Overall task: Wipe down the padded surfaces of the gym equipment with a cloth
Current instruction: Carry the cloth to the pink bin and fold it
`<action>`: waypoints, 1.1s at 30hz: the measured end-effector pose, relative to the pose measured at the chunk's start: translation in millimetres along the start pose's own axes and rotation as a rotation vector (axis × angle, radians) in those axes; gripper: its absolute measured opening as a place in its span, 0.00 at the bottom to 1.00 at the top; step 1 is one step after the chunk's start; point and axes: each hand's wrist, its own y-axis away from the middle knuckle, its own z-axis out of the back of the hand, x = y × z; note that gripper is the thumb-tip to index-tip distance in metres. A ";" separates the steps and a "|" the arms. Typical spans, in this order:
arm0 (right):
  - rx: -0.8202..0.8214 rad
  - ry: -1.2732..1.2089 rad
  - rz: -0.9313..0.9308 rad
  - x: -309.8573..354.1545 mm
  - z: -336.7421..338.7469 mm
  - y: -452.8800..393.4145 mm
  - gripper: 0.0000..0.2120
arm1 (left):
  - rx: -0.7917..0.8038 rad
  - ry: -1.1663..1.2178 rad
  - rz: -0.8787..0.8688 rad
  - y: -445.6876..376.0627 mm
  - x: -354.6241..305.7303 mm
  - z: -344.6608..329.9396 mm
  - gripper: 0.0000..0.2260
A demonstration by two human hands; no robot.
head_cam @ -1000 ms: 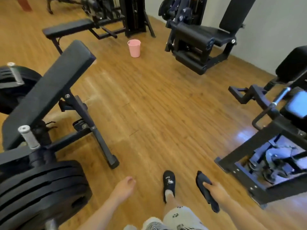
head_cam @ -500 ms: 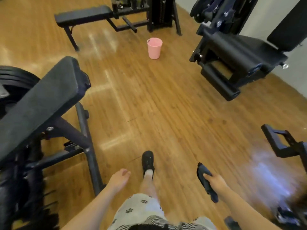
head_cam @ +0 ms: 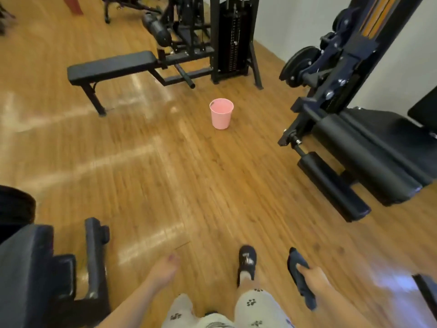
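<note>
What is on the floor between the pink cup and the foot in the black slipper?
Nothing. In the head view, only bare wooden floor stretches from the pink cup to the black slipper.

Pink cup (head_cam: 221, 114) on wooden floor (head_cam: 165, 176)

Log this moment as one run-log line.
phase: walking between machines | right hand: grips dark cloth | left hand: free | ahead: pink cup on floor, flat bench | wiping: none

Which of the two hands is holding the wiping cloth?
The right hand grips the dark cloth hanging beside the leg. The left hand holds nothing, its fingers loose.
</note>
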 end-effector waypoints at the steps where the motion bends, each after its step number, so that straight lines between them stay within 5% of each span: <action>1: -0.005 -0.003 0.026 27.7 5.7 -19.8 0.17 | -0.029 0.028 -0.005 -21.2 -18.2 11.0 0.13; 11: 0.057 0.149 0.231 320.9 80.6 -187.3 0.16 | -0.132 0.057 0.060 -221.2 -205.1 122.0 0.19; 23: 0.096 0.132 0.271 638.1 103.0 -339.9 0.22 | -0.158 0.316 0.030 -458.8 -415.2 278.2 0.20; 28: 0.113 0.097 0.307 775.8 104.5 -371.1 0.16 | -0.157 0.304 -0.016 -552.3 -506.3 367.3 0.19; 33: 0.107 0.061 0.536 910.4 102.7 -390.9 0.09 | -0.142 0.447 -0.180 -612.1 -628.7 443.5 0.17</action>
